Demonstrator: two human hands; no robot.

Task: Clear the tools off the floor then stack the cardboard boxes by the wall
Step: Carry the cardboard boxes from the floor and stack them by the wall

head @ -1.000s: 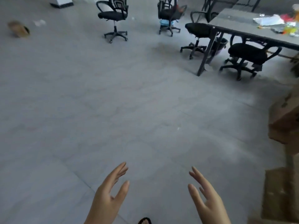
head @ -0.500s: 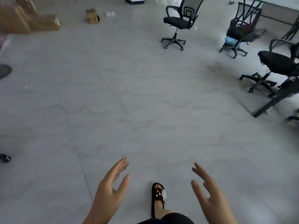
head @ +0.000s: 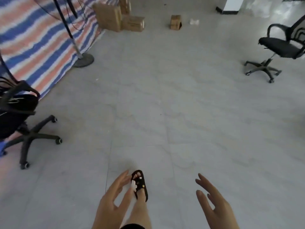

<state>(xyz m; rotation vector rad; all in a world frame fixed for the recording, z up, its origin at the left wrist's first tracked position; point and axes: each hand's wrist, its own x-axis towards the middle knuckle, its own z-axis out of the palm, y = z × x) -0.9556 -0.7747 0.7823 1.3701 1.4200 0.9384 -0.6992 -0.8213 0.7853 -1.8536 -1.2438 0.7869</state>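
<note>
Both grips are spread and hold nothing: the left hand (head: 113, 202) and right hand (head: 214, 205) hang low over the grey tiled floor (head: 165, 104), a black sandalled foot (head: 140, 185) between them. Farther off, brown cardboard boxes (head: 118, 17) cluster beside the striped tarpaulin (head: 33, 38); a small brown cardboard box (head: 175, 23) lies apart.

We've got cardboard boxes (head: 120, 18) stacked at 11 o'clock by the tarp (head: 38, 40), small box (head: 176, 22) at 12, chairs at 2 (head: 279, 50) & 9 (head: 21, 119), fan stand (head: 83, 59) btwn.
</note>
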